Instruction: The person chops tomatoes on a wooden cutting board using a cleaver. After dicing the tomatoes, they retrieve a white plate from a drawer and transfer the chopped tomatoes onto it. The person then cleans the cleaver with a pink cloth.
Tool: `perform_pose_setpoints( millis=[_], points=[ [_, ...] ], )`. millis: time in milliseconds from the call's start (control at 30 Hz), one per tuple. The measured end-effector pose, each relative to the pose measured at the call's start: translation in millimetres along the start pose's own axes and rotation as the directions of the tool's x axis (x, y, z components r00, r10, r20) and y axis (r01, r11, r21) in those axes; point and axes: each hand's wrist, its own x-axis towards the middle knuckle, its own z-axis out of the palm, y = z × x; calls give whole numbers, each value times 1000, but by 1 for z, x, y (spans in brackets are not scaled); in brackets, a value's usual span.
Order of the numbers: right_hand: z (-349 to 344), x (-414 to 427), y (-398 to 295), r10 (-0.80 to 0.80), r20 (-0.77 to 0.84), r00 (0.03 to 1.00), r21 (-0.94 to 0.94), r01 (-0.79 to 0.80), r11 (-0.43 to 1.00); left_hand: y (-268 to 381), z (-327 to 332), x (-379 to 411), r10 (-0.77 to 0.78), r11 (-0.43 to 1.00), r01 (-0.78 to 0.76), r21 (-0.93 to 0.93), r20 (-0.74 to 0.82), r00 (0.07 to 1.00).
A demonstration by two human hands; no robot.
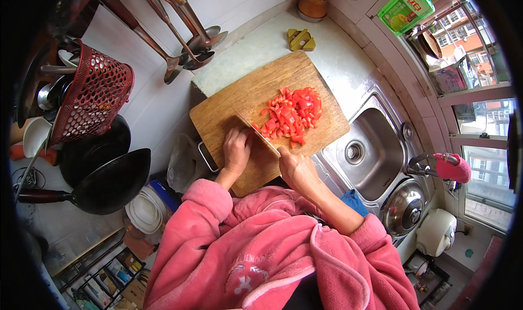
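Note:
A heap of chopped red vegetable pieces (292,113), tomato or bell pepper, lies on the right half of a wooden cutting board (229,93). My right hand (300,171) is closed around the handle end of a kitchen knife (265,142). Its blade is seen nearly edge-on and slants across the board between the heap and my left hand (238,146). The fingers of my left hand are curled down at the board close beside the blade. Whatever may be under those fingers is hidden. A small red piece touches or nearly touches the blade's far side.
Right of the board is a steel sink (376,146) with a faucet (425,167) and a metal lid (404,207) nearby. A yellow-green trivet (301,40) sits behind the board. Ladles (198,60), a red basket (96,89) and a wok (114,183) are on the left.

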Motion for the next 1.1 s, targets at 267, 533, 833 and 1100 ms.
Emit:
perform_pose_setpoints(
  millis=[267,533,833,1100],
  points=[
    [4,20,-3,-34,-24,999,29,34,999,-7,-3,14,-68,998,68,-3,25,997],
    [6,15,6,-52,-82,995,67,58,996,-9,-1,15,-27,998,28,-64,20,999],
    [5,26,18,28,-64,998,205,-14,979,-4,-6,12,10,996,-9,-86,13,1000],
    [-34,29,18,86,-104,991,341,-46,939,12,18,26,-165,952,204,-227,177,970]
  ],
)
